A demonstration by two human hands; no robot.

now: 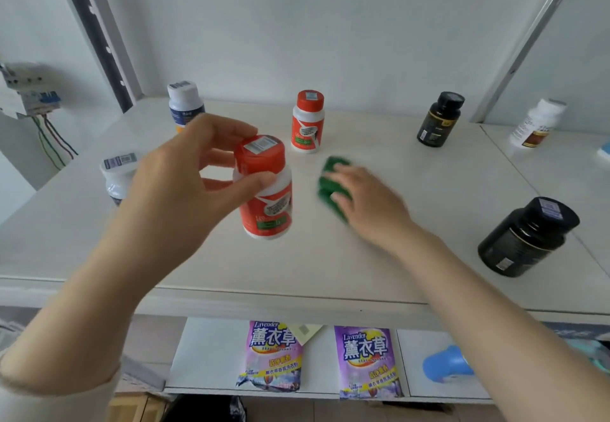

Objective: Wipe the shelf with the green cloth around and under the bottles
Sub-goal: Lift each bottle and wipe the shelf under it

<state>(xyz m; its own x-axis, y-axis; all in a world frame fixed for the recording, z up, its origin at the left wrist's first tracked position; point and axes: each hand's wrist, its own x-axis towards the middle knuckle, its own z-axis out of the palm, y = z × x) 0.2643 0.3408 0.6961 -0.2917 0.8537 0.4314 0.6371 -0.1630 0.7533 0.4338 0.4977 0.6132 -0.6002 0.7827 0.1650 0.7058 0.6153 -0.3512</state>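
Note:
My left hand point(185, 174) grips a red-capped white and red bottle point(265, 204) by its top and holds it lifted above the white shelf point(379, 256). To its right my right hand point(366, 200) presses the folded green cloth point(331, 179) flat on the shelf, fingers lying over it; the hand and cloth are blurred. A second red-capped bottle point(307, 121) stands upright behind the cloth.
Other bottles stand on the shelf: a white-capped blue one point(185, 105) at the back left, a white-capped one point(117, 174) behind my left hand, a black one point(440, 119) at the back right, a larger black one point(525, 238) at the front right. A white bottle point(536, 123) stands on the adjoining shelf. Purple packets point(272, 355) lie below.

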